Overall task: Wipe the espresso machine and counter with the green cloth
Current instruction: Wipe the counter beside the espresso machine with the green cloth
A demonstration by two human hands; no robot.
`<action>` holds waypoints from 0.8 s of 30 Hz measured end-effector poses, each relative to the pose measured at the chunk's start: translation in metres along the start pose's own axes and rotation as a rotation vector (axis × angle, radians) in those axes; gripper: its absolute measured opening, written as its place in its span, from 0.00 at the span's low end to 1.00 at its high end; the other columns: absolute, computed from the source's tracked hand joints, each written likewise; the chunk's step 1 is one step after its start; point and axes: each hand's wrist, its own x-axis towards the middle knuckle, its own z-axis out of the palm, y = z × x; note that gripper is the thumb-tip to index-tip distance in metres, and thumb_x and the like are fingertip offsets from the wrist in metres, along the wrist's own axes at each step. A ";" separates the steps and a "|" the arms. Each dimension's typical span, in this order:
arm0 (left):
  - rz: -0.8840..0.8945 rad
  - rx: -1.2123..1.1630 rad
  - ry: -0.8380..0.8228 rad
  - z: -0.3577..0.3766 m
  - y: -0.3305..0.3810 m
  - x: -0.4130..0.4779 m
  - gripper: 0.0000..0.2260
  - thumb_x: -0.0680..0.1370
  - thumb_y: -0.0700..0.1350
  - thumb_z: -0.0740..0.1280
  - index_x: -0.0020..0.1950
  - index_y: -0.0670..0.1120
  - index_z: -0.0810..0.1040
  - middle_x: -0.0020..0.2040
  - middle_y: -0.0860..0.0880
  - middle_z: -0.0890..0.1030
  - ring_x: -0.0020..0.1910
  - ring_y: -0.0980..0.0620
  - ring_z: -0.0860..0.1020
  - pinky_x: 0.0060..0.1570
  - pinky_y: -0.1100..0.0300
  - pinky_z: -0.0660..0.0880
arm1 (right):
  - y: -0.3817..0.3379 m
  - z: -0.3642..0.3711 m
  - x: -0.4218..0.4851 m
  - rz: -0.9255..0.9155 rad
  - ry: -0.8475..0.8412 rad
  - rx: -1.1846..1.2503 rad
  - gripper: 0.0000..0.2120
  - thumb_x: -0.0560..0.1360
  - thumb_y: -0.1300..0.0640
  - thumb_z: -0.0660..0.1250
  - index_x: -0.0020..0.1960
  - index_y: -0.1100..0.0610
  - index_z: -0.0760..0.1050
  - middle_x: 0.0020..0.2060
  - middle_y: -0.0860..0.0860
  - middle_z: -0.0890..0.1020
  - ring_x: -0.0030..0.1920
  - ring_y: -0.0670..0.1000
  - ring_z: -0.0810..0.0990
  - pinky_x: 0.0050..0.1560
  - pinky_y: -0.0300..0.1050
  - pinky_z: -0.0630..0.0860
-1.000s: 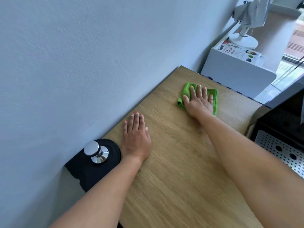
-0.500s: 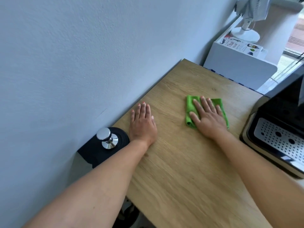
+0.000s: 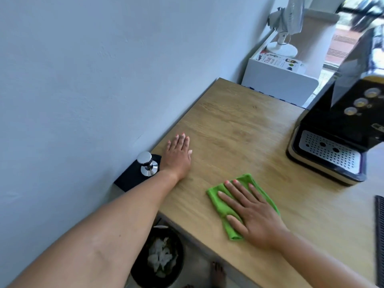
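Green cloth has slid back from the table's far end to its near edge under my right hand, fingers flat and spread. My left hand stays open, bracing. The espresso machine looks untouched.

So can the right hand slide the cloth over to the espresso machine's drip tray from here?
Probably yes: the right hand lies flat on the green cloth, and only bare counter separates it from the drip tray.

Both arms reach forward, left hand and right hand pressed flat, palms down, fingers extended.
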 end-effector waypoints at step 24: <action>0.094 -0.050 -0.112 -0.018 0.013 -0.048 0.23 0.84 0.49 0.45 0.79 0.43 0.53 0.80 0.47 0.52 0.79 0.49 0.49 0.76 0.46 0.41 | -0.005 -0.006 -0.015 0.676 0.000 0.124 0.29 0.79 0.35 0.38 0.78 0.38 0.39 0.80 0.46 0.39 0.79 0.48 0.36 0.77 0.54 0.36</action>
